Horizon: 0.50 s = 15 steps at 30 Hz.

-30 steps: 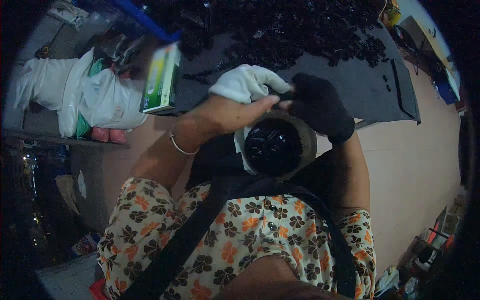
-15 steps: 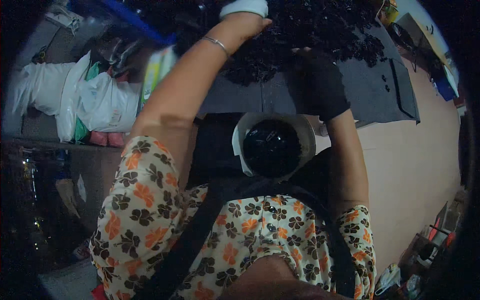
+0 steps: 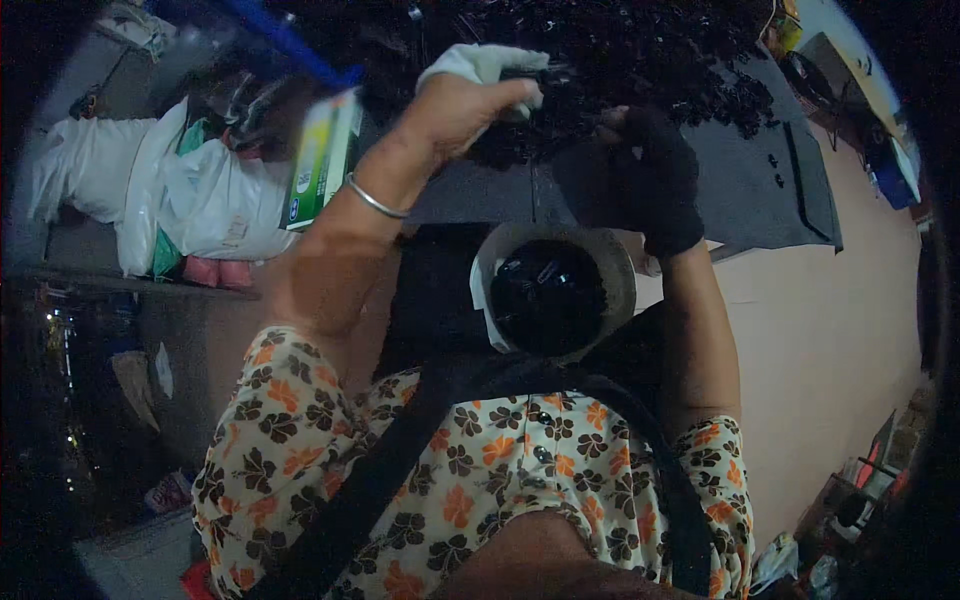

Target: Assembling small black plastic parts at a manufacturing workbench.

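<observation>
My left hand [image 3: 475,90], in a white glove that leaves the thumb bare, is over the dark table at the upper middle. Its fingers and thumb close round small glossy black pieces [image 3: 540,74], blurred at the tips. To its right, my right hand [image 3: 645,170] wears a black glove with bare fingertips. Those tips are pinched together, and whatever they hold is too dark to make out. Beyond both hands spreads a heap of small black pieces [image 3: 690,85]. Below, between my legs, stands a pale round tub [image 3: 619,285] with more black pieces [image 3: 548,295] in it.
A green and white box [image 3: 325,160] stands by my left forearm. Farther left lie stuffed white plastic bags [image 3: 215,205]. The dark grey table [image 3: 745,185] ends in an edge just before the tub. A blue bar-like thing [image 3: 295,42] slants at the upper left.
My left hand has come nearer and slightly left, its thumb and fingers now showing round black pieces. My right hand's fingertips have drawn into a pinch. Pieces in the tub look differently arranged.
</observation>
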### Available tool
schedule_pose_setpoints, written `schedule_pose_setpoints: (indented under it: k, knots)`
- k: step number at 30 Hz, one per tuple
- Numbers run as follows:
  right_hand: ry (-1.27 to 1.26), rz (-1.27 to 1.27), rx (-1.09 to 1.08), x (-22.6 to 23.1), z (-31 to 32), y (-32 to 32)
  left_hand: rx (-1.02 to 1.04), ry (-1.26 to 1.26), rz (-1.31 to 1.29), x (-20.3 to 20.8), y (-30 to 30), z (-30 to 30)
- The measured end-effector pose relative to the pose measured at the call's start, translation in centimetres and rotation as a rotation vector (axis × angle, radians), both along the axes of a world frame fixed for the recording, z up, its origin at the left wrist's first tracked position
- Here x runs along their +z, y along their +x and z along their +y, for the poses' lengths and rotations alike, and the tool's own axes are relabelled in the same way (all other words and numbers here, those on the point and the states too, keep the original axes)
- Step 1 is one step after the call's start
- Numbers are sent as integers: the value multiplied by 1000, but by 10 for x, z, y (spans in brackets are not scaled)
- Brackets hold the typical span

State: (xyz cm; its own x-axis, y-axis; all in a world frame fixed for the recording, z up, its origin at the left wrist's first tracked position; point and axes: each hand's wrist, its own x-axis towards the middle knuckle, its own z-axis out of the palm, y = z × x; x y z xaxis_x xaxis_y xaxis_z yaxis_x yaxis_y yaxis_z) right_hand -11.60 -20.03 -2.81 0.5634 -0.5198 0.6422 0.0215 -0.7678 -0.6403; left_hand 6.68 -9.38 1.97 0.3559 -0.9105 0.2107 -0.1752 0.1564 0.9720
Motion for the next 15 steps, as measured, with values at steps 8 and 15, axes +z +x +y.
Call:
schedule_pose_setpoints:
  k: [8,15]
  knots:
    - [-302,-119,29,13,16,-11,-51,60,-282,17,-40,24]
    - [-375,-36,-24,24,27,-20,-162,115,-177,25,-55,33]
